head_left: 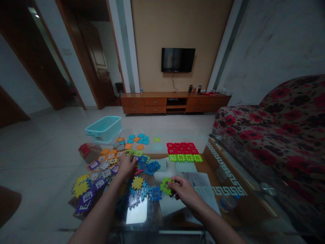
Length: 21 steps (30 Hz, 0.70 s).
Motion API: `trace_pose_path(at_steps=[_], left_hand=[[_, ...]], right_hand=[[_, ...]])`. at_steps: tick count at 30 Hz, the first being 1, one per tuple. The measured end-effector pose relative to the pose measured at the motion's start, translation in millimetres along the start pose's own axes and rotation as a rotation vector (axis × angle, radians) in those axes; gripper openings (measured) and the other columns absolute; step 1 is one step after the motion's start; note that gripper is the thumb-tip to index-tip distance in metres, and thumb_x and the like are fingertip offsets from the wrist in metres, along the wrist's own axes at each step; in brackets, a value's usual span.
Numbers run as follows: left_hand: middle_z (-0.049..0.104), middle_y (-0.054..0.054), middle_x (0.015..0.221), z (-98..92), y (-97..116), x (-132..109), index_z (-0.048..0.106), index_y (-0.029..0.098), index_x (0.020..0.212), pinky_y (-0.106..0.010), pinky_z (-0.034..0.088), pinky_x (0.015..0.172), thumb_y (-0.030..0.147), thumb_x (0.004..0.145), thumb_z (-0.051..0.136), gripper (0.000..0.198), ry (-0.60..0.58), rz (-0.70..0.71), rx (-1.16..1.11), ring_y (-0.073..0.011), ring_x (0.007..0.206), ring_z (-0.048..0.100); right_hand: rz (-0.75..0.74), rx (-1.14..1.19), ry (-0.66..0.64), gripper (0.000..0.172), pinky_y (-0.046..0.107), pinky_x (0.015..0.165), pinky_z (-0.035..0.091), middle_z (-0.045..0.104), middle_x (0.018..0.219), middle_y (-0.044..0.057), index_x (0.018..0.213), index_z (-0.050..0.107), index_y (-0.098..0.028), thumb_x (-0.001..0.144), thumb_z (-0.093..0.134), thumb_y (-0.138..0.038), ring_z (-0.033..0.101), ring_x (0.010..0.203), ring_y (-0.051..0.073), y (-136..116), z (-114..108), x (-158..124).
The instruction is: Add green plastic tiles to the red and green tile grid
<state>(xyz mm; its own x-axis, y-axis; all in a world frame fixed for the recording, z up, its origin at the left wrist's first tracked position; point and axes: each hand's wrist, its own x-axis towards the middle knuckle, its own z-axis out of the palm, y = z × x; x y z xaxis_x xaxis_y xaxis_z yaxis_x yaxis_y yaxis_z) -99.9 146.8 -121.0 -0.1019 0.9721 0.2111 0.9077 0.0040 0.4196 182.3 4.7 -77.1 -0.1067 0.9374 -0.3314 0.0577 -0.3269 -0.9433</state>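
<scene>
The right hand point(182, 187) pinches a green tile point(163, 186) above the tabletop's point(152, 216) near half, while the left hand point(126, 165), its grip too hidden to tell, dips among loose tiles point(104, 166) toward the left edge, where a careless sweep could knock purple tiles point(88, 196) off.

Living room of a home, as you face it: a wall-mounted TV point(178, 60) above a long wooden cabinet point(175, 96), a flowered sofa point(274, 132) to your right, a panelled door point(98, 62) leftward, a glass-topped bench point(152, 220) before you.
</scene>
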Motion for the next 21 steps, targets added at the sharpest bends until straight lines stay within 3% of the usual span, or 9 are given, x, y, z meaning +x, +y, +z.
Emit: trace_pose_path(at_steps=[10,17,21], left_hand=[[0.058,-0.014,0.122,-19.7,19,-1,0.069,0.014,0.109,-0.044,0.045,0.104,0.033,0.082,0.056,0.035,0.183,0.128,-0.314,-0.0287,0.118,0.057],[0.067,-0.008,0.099,-46.2,58,-34,0.07,0.019,0.088,-0.035,0.056,0.08,0.039,0.082,0.061,0.023,0.279,0.131,-0.559,-0.0211,0.09,0.066],[0.066,-0.004,0.087,-52.3,82,-55,0.062,0.018,0.091,-0.03,0.056,0.071,0.04,0.077,0.069,0.027,0.26,0.069,-0.728,-0.0184,0.079,0.067]], right_hand=[[-0.018,0.024,0.02,0.028,0.021,0.045,0.033,0.064,0.066,0.0,0.083,0.062,-0.016,0.072,0.068,-0.041,0.059,0.055,0.012,-1,-2,3],[-0.034,0.05,0.065,0.026,0.021,0.044,0.035,0.065,0.068,-0.001,0.081,0.062,-0.017,0.07,0.066,-0.04,0.061,0.053,0.012,-5,-10,-1],[-0.031,0.114,0.106,0.025,0.02,0.045,0.036,0.066,0.07,-0.001,0.081,0.061,-0.018,0.069,0.068,-0.038,0.063,0.053,0.012,-6,-15,-4]])
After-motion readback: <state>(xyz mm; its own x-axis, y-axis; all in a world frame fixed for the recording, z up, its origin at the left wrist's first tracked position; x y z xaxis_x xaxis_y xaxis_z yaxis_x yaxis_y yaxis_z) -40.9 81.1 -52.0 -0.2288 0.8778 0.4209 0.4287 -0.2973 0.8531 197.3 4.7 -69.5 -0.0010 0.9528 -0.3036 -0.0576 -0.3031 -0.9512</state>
